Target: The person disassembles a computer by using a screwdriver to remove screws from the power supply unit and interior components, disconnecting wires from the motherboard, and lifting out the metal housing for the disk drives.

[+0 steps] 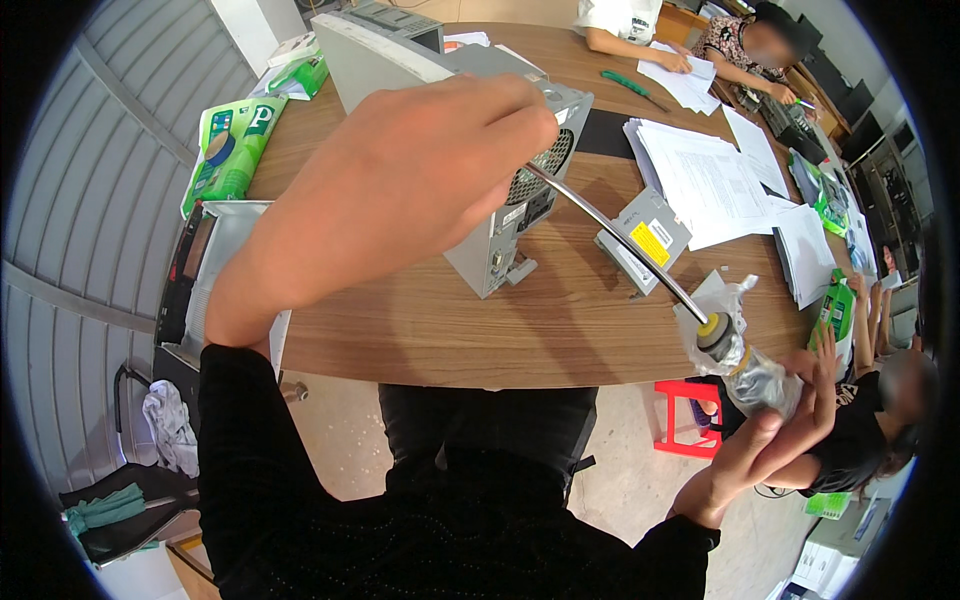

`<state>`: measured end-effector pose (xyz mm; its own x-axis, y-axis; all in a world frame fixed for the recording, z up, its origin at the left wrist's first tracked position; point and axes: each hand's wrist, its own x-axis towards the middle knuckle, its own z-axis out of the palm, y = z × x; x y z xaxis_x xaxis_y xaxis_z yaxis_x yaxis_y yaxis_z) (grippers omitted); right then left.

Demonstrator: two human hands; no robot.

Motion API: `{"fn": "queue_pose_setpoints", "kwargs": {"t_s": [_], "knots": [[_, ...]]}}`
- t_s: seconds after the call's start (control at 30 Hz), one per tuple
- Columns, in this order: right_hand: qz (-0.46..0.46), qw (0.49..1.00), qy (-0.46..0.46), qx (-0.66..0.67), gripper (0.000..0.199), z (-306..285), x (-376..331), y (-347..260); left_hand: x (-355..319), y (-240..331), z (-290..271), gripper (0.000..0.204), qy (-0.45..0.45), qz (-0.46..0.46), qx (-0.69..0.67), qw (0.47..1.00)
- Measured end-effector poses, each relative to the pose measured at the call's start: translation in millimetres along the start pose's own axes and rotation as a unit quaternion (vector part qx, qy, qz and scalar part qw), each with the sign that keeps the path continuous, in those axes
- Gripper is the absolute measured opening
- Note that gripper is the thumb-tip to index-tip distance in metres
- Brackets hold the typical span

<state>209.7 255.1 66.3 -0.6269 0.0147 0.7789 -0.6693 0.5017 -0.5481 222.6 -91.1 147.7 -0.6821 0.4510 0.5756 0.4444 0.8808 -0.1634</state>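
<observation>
Left hand [400, 190] raised near the camera, knuckles up, fist clenched around the far-left end of a thin, smooth metal rod [610, 235] slanting down to the right. Right hand [775, 440] lower right, palm up, fingers loosely wrapped around a clear crinkled plastic bag [750, 375] holding a dark cylindrical part with a yellow ring, where the rod's tip ends. Beyond, on the wooden table [420, 330]: grey computer case [480, 130], drive [645, 235], paper stacks [710, 175].

A curved wooden table [420, 340] stands on pale tiled floor [330, 440] beside a red stool [688, 418].
</observation>
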Motion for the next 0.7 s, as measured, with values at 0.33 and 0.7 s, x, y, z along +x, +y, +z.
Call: {"fn": "queue_pose_setpoints", "kwargs": {"t_s": [0.33, 0.7], "knots": [[0.073, 0.996, -0.050, 0.011, 0.095, -11.0, 4.9, -11.6, 1.2, -0.1, -2.2, 0.018, -0.007, -0.007, -0.003, 1.000], [0.104, 0.986, -0.030, 0.124, 0.080, -14.5, -3.2, 6.8, 1.4, 0.3, -4.8, 0.018, -0.011, -0.009, 0.000, 1.000]]}}
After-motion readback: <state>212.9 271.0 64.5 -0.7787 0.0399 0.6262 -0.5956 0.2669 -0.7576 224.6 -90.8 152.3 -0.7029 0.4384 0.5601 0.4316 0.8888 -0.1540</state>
